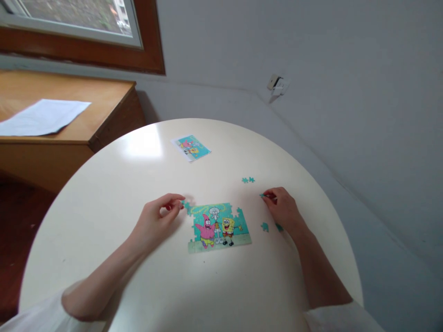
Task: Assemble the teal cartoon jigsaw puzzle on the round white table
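A partly joined jigsaw puzzle (221,226) with three cartoon figures on teal lies flat on the white round table (221,295). Gaps show along its left edge and upper right corner. At its upper left, my left hand (161,214) pinches a teal puzzle piece (186,205), by the puzzle's edge. To the right, my right hand (282,207) has a small teal piece (262,195) between thumb and fingertips, apart from the puzzle. A loose teal piece (265,227) lies below that hand, and another (278,227) is partly hidden by it.
Two loose teal pieces (248,180) lie beyond the puzzle. Farther back is a printed reference picture (192,147). A wooden desk (114,110) with white paper (48,117) stands at the left, under a window. The wall at the right carries a socket (278,85).
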Demonstrator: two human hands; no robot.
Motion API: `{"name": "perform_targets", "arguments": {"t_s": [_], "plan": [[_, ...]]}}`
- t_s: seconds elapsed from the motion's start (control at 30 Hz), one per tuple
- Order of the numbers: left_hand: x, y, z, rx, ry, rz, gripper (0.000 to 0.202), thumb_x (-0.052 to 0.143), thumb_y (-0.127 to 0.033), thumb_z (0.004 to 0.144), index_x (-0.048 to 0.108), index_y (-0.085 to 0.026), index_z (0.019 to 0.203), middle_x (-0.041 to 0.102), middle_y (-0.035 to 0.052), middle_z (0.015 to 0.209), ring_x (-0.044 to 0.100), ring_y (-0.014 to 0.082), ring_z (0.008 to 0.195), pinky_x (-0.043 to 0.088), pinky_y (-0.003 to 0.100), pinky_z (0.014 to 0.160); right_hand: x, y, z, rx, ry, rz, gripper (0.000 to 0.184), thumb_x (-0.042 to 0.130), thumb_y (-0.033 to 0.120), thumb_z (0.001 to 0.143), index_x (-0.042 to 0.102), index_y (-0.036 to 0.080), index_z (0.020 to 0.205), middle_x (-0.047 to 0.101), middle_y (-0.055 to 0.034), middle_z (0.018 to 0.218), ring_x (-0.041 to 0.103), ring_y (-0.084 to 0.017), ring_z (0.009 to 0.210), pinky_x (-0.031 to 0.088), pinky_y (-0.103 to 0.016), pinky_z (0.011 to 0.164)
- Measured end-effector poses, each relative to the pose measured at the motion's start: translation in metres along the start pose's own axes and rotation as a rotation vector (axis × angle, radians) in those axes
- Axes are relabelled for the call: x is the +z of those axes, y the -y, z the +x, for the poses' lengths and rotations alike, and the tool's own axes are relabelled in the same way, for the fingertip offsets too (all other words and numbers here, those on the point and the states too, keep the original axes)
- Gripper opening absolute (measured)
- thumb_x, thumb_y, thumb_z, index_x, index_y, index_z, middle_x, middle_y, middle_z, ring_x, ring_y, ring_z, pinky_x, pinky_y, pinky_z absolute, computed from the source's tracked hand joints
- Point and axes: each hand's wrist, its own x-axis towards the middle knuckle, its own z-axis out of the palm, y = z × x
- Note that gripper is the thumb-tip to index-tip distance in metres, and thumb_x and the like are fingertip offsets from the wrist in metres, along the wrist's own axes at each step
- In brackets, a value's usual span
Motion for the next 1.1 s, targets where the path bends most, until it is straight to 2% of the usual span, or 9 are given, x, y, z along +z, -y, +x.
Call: {"name": "perform_targets", "arguments": {"t_s": [0.37,0.6,0.83,0.97,1.1], "plan": [[-0.004,-0.002,0.002,-0.023,-0.098,0.123,0.029,0.051,-0.040,0.071,0.066,-0.016,0.081,0.065,0.0038,0.071,0.051,0.0134,0.062,0.042,0.021,0.054,0.001,-0.004,0.000,-0.026,-0.010,-0.018,0.015,0.049,0.022,0.072,0.062,0.018,0.075,0.059,-0.0073,0.081,0.057,-0.017,0.068,0.050,-0.034,0.067],[-0.004,-0.006,0.002,-0.012,-0.110,0.121,0.025,0.049,-0.035,0.070,0.065,-0.017,0.077,0.064,0.0037,0.071,0.050,0.0143,0.064,0.040,0.022,0.053,0.001,-0.001,-0.001,-0.002,-0.023,-0.002,0.017,0.046,0.019,0.072,0.062,0.017,0.076,0.060,-0.0080,0.081,0.058,-0.018,0.071,0.050,-0.036,0.069],[-0.002,-0.001,0.004,0.005,-0.107,0.159,0.022,0.042,-0.030,0.069,0.061,-0.017,0.069,0.059,0.0015,0.066,0.049,0.0138,0.059,0.038,0.023,0.054,0.003,0.001,-0.001,-0.069,-0.060,0.008,0.022,0.043,0.019,0.075,0.064,0.016,0.079,0.060,-0.0085,0.084,0.057,-0.017,0.069,0.050,-0.035,0.068],[0.002,0.006,0.005,0.019,-0.086,0.170,0.022,0.041,-0.027,0.070,0.061,-0.017,0.070,0.061,0.0017,0.069,0.051,0.0138,0.060,0.039,0.024,0.058,0.005,0.012,0.004,-0.150,-0.078,-0.036,0.027,0.042,0.018,0.078,0.067,0.016,0.087,0.058,-0.0099,0.088,0.057,-0.020,0.079,0.048,-0.036,0.076],[0.003,0.008,0.007,0.045,-0.081,0.200,0.023,0.040,-0.025,0.070,0.061,-0.017,0.069,0.059,0.0009,0.065,0.049,0.0131,0.057,0.038,0.024,0.056,0.008,0.027,0.020,-0.229,0.007,-0.175,0.030,0.045,0.019,0.079,0.068,0.017,0.098,0.059,-0.0110,0.095,0.054,-0.022,0.088,0.044,-0.038,0.083]]}}
